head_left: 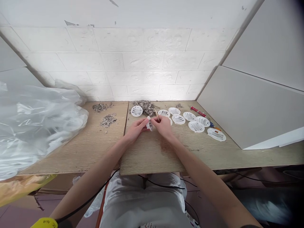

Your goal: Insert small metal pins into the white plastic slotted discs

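My left hand (137, 127) and my right hand (163, 125) meet over the wooden bench (152, 152), both closed on one small white round plastic part (149, 124) held between them. My right hand also pinches a thin wooden stick (157, 116) that points up and away. A heap of small grey metal pieces (144, 107) lies just beyond my hands. One white slotted disc (136, 110) sits left of the heap.
Several more white slotted discs (196, 126) lie in a row to the right, with a red tool (198, 111) behind them. Two smaller metal heaps (108, 119) lie on the left board. A big clear plastic bag (35, 123) fills the left. A white panel (251, 107) bounds the right.
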Tool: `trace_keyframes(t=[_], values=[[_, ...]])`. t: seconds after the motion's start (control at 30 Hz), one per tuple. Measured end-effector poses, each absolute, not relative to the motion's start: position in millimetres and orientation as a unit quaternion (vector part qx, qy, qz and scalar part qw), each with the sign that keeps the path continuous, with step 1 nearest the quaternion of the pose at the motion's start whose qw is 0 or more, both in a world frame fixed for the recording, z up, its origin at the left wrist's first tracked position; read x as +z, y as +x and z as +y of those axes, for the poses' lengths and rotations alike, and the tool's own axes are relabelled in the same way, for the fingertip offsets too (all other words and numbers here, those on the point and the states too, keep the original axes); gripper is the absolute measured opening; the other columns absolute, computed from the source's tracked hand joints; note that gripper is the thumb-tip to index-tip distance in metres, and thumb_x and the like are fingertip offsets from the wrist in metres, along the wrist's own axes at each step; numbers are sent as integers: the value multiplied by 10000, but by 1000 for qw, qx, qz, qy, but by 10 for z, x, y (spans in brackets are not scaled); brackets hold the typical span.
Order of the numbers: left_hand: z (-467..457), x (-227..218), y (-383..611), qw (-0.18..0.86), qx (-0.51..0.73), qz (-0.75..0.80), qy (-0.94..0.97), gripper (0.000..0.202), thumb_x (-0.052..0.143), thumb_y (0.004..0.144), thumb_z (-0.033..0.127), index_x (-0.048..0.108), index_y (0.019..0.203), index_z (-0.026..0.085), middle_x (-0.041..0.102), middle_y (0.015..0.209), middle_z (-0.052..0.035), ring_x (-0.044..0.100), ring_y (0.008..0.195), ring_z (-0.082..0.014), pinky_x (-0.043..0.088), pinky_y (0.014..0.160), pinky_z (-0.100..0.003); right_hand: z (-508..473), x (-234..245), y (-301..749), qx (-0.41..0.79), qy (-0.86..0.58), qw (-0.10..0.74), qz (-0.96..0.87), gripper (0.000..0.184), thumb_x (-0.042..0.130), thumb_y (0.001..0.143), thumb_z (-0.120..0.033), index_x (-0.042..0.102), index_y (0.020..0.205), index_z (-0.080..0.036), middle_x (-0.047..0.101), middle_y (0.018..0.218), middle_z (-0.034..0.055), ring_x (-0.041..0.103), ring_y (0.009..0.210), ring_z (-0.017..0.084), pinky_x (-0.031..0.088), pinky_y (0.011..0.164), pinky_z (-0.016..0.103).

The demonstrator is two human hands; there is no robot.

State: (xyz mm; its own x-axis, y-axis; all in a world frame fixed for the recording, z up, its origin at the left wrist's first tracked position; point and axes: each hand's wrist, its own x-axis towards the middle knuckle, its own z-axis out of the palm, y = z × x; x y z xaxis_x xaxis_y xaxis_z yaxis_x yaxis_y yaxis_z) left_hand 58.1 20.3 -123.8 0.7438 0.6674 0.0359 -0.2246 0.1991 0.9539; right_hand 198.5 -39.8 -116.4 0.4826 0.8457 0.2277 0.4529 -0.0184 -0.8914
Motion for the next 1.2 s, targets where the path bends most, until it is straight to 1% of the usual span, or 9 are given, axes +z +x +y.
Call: trace_keyframes(t=[0.17, 0.3, 0.47, 0.6, 0.67, 0.77, 0.83, 0.97, 1.2], values=[[208, -1252, 583, 744, 302, 206, 560, 410, 684, 772, 518, 725, 974, 164, 702, 970, -66, 628, 895, -147, 495, 869, -281, -392, -1192, 1949, 175, -688, 515, -480, 216, 577, 754, -360, 538, 638, -181, 572, 626, 6, 464, 575, 125, 361, 577, 269], [218, -1259, 575, 739, 306, 198, 566, 427, 661, 794, 525, 725, 1006, 160, 706, 990, -74, 635, 925, -169, 494, 888, -305, -395, -1199, 1942, 168, -676, 512, -503, 291, 540, 803, -397, 501, 607, -185, 517, 584, -11, 425, 563, 116, 326, 567, 264], [238, -1306, 570, 712, 304, 200, 601, 440, 628, 822, 524, 722, 1073, 175, 706, 1054, -83, 626, 987, -194, 479, 944, -348, -390, -1236, 1937, 139, -670, 490, -539, 349, 501, 835, -379, 383, 558, -202, 435, 536, -28, 365, 541, 103, 272, 542, 263], [251, -1339, 579, 686, 303, 210, 627, 437, 625, 820, 526, 727, 1065, 179, 703, 1073, -80, 617, 1012, -204, 478, 936, -346, -390, -1231, 1969, 106, -671, 454, -577, 379, 503, 838, -334, 300, 543, -209, 369, 514, -41, 310, 533, 97, 234, 538, 268], [254, -1332, 583, 697, 304, 212, 614, 448, 611, 823, 540, 732, 1036, 164, 706, 1040, -84, 621, 984, -204, 488, 910, -343, -404, -1184, 2010, 123, -663, 440, -593, 385, 511, 853, -373, 349, 548, -201, 398, 526, -37, 328, 540, 99, 248, 545, 265], [255, -1301, 585, 716, 311, 216, 586, 472, 600, 819, 556, 726, 1006, 141, 705, 990, -86, 622, 938, -201, 500, 866, -337, -439, -1089, 2096, 162, -662, 408, -608, 422, 466, 900, -479, 514, 608, -177, 517, 573, -14, 404, 549, 108, 289, 563, 259], [252, -1283, 584, 719, 314, 217, 580, 468, 615, 807, 555, 721, 982, 134, 699, 963, -81, 616, 913, -194, 503, 849, -331, -461, -1045, 2150, 156, -677, 378, -612, 433, 423, 932, -463, 583, 657, -169, 574, 600, 0, 446, 557, 115, 302, 577, 256], [249, -1275, 586, 718, 318, 231, 574, 467, 631, 784, 572, 710, 898, 126, 680, 904, -75, 604, 877, -185, 508, 848, -339, -481, -1032, 2200, 113, -693, 323, -634, 332, 459, 931, -350, 634, 715, -170, 623, 658, 10, 483, 598, 123, 298, 589, 249], [251, -1296, 596, 714, 322, 232, 577, 452, 637, 777, 575, 693, 821, 128, 660, 847, -60, 598, 832, -168, 515, 853, -340, -468, -1047, 2187, 87, -705, 291, -641, 322, 500, 925, -346, 665, 720, -159, 626, 662, 16, 457, 582, 121, 282, 576, 255]])
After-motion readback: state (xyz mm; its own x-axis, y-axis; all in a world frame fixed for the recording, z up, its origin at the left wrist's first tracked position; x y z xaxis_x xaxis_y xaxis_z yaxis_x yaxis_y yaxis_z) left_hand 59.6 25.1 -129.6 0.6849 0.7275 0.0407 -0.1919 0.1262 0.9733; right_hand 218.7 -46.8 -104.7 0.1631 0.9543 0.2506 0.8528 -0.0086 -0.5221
